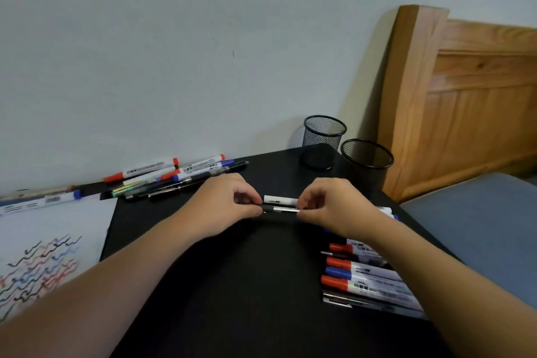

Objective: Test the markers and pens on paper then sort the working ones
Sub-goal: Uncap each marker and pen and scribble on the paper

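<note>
My left hand (229, 206) and my right hand (328, 205) meet above the middle of the black table (232, 285). Between them they pinch a thin pen (283, 209) with a black grip and a silver barrel, one hand at each end. Just behind the pen a white marker (280, 200) shows between the hands; I cannot tell whether either hand holds it. A sheet of paper (49, 241) covered in coloured squiggles lies at the left. A pile of markers and pens (174, 177) rests at the back left. Another group of red- and blue-capped markers (366, 273) lies at the right, under my right forearm.
Two black mesh pen cups stand at the table's back right corner, one (324, 139) nearer the wall and the other (366, 160) beside it. A blue-capped marker (55, 199) lies above the paper. A wooden bed frame (465, 96) and a blue-grey mattress (479, 227) are on the right.
</note>
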